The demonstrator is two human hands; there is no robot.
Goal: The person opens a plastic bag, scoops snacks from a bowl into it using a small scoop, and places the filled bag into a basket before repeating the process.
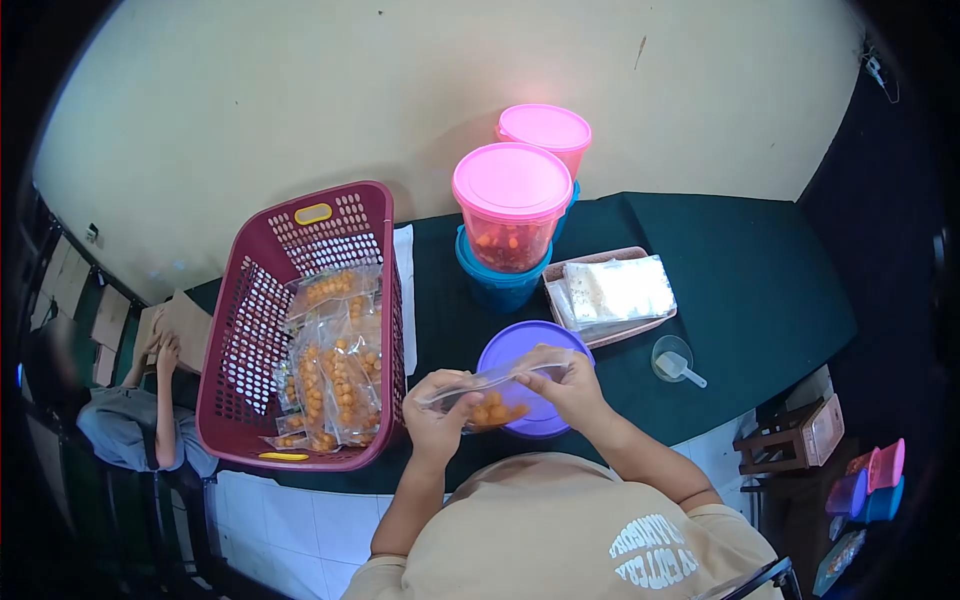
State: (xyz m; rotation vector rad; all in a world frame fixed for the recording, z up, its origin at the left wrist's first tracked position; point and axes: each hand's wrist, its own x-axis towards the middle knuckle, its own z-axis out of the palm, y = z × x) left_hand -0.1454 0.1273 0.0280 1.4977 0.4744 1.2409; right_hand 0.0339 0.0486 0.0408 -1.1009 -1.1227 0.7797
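A clear plastic bag with orange round snacks in its lower part is held between both hands, in front of a purple lidded tub. My left hand pinches the bag's left side. On its other side, my right hand grips the upper edge with closed fingers. To the left stands a maroon basket holding several filled bags of the same orange snacks.
Pink-lidded containers stand on blue tubs behind the purple one. A tray holds plastic bags; a cup with a scoop sits right of it. Another person is at far left. A wooden stool stands at lower right.
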